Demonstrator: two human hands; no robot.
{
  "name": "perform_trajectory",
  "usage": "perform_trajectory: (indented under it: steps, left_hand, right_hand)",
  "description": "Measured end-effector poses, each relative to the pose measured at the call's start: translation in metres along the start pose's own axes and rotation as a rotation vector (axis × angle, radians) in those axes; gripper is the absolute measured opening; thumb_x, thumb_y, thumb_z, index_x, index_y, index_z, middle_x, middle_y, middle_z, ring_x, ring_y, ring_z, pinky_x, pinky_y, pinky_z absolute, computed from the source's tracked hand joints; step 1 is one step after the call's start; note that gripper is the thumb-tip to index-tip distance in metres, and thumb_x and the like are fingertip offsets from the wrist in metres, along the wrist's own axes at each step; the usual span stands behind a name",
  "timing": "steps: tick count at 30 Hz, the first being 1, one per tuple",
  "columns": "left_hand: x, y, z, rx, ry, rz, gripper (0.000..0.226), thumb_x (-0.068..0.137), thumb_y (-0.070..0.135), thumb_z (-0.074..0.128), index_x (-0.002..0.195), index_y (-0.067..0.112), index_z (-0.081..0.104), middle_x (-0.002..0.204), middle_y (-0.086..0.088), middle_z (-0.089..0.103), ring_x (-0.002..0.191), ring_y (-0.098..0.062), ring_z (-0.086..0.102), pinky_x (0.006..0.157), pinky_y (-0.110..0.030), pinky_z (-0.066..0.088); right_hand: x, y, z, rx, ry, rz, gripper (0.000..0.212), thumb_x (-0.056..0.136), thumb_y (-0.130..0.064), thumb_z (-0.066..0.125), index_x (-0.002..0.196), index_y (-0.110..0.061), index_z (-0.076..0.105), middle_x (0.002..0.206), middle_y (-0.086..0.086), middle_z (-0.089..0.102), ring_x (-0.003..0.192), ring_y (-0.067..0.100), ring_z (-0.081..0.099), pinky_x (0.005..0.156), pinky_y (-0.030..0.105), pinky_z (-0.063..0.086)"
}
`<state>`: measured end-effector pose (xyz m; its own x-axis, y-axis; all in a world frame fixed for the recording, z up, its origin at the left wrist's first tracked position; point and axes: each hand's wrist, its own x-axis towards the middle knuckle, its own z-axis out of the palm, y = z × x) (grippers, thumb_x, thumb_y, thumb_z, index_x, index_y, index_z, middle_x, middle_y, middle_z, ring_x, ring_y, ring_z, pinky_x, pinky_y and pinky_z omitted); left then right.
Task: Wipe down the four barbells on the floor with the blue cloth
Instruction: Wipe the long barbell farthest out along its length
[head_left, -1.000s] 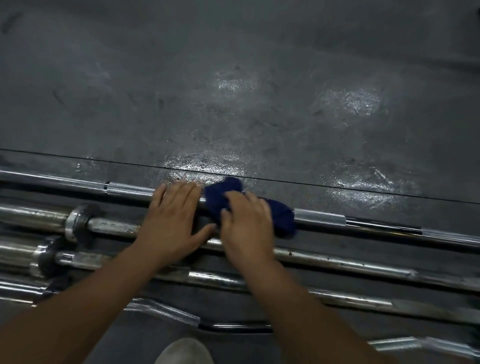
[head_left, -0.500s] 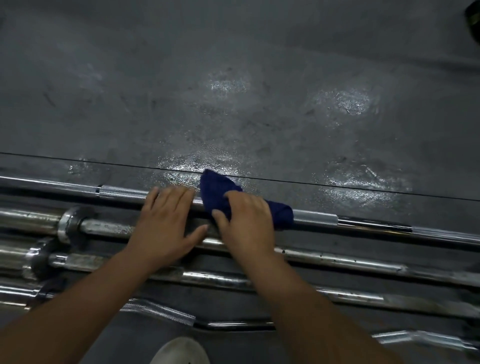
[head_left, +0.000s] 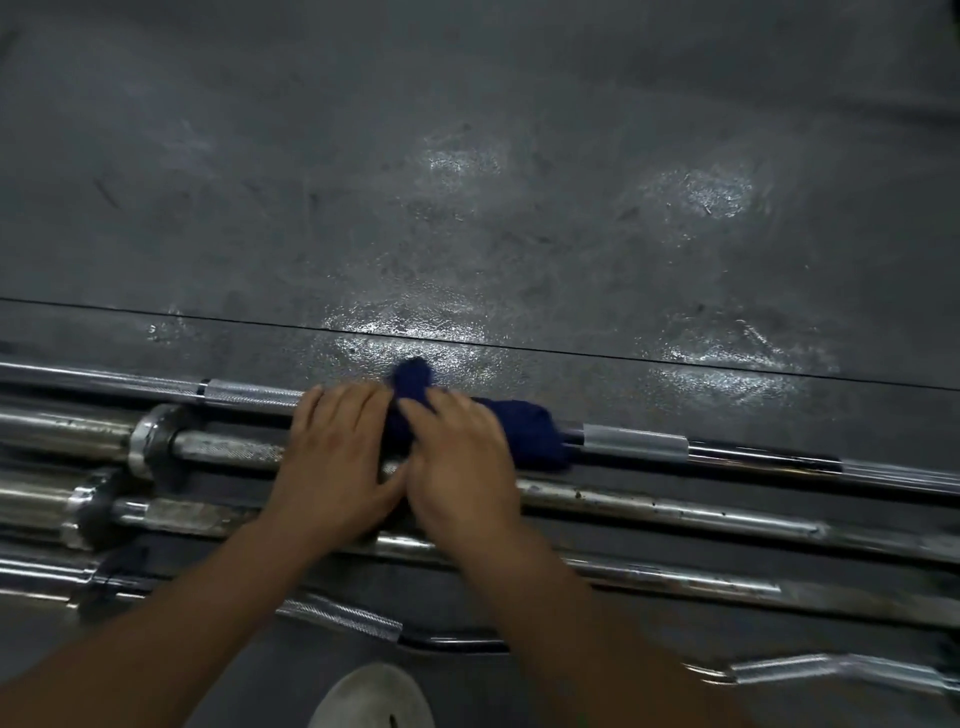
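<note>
While the dark grey floor (head_left: 467, 156) and the bars on it lie as they did a moment before, the right grip (head_left: 457, 467) has slid a little to the left. It now touches the thumb of the left grip (head_left: 332, 467); earlier there was a gap between them. The floor is textured and shines in patches under the light, and a thin straight seam (head_left: 675, 358) runs across it just beyond the bars.

Four steel bars lie close together, side by side, all running from left to right. The farthest barbell (head_left: 636, 444) has knurled sections. The second barbell (head_left: 675, 512) and the third barbell (head_left: 675, 578) show dark spots and have thick collars at the left. The nearest one is a bent curl bar (head_left: 337, 616).

The left grip is open, its fingers straight and flat on the farthest and the second barbell. The right grip is blurred; its fingers curl over the blue cloth (head_left: 524, 431) and hold it against the farthest barbell. The cloth is bunched around this bar, and part of it sticks out to the right of the grip. A light shoe tip (head_left: 374, 696) shows at the bottom edge.
</note>
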<state>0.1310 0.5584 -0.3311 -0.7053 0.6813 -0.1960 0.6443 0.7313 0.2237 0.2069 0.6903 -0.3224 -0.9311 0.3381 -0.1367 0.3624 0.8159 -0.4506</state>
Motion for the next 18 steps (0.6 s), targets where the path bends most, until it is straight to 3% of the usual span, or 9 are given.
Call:
perform_trajectory:
  steps: [3, 8, 10, 12, 15, 18]
  left_hand:
    - [-0.001, -0.009, -0.001, 0.018, -0.014, 0.049, 0.079, 0.085, 0.062, 0.041, 0.140, 0.004, 0.047, 0.142, -0.013, 0.051, 0.133, -0.031, 0.044, 0.118, -0.050, 0.023]
    - [-0.009, -0.012, -0.005, 0.004, -0.024, 0.060, 0.079, 0.089, 0.068, 0.037, 0.143, 0.011, 0.044, 0.145, -0.008, 0.048, 0.137, -0.028, 0.040, 0.118, -0.048, 0.024]
    - [-0.009, -0.010, -0.005, -0.004, -0.011, 0.051, 0.080, 0.089, 0.070, 0.036, 0.143, 0.011, 0.043, 0.145, -0.008, 0.047, 0.138, -0.028, 0.038, 0.119, -0.048, 0.023]
    - [-0.008, -0.008, -0.004, 0.022, -0.026, 0.052, 0.084, 0.090, 0.073, 0.031, 0.146, 0.011, 0.039, 0.149, -0.008, 0.044, 0.142, -0.028, 0.034, 0.120, -0.048, 0.020]
    - [-0.004, -0.010, 0.002, 0.066, -0.068, 0.055, 0.094, 0.090, 0.080, 0.017, 0.156, 0.013, 0.021, 0.162, -0.006, 0.024, 0.152, -0.023, 0.014, 0.122, -0.049, 0.011]
    - [0.011, -0.014, 0.002, 0.056, -0.071, 0.046, 0.098, 0.088, 0.083, 0.011, 0.159, 0.016, 0.008, 0.167, -0.004, 0.006, 0.153, -0.019, -0.003, 0.123, -0.046, 0.002]
  right_hand:
    - [0.000, 0.003, -0.002, -0.022, -0.079, -0.066, 0.050, 0.088, -0.022, 0.048, 0.139, -0.024, 0.050, 0.139, 0.002, 0.053, 0.133, 0.024, 0.042, 0.114, 0.043, 0.030]
    - [-0.030, 0.095, -0.037, -0.108, 0.002, 0.095, 0.041, 0.088, -0.021, 0.051, 0.128, -0.020, 0.058, 0.121, 0.002, 0.061, 0.114, 0.025, 0.055, 0.102, 0.041, 0.041]
    - [-0.041, 0.108, -0.047, -0.101, 0.019, 0.153, 0.041, 0.092, -0.025, 0.046, 0.131, -0.018, 0.058, 0.125, 0.002, 0.061, 0.122, 0.025, 0.053, 0.108, 0.040, 0.037]
    - [-0.044, 0.095, -0.043, -0.108, 0.011, 0.225, 0.048, 0.097, -0.037, 0.036, 0.139, -0.020, 0.051, 0.140, 0.004, 0.052, 0.138, 0.027, 0.038, 0.118, 0.042, 0.024]
    - [-0.038, 0.075, -0.030, -0.155, -0.023, 0.228, 0.058, 0.097, -0.050, 0.026, 0.148, -0.025, 0.039, 0.154, 0.001, 0.036, 0.147, 0.027, 0.017, 0.121, 0.045, 0.006]
    - [-0.011, 0.092, -0.039, -0.201, -0.077, 0.101, 0.058, 0.098, -0.050, 0.023, 0.147, -0.025, 0.040, 0.152, 0.000, 0.040, 0.144, 0.024, 0.027, 0.119, 0.045, 0.018]
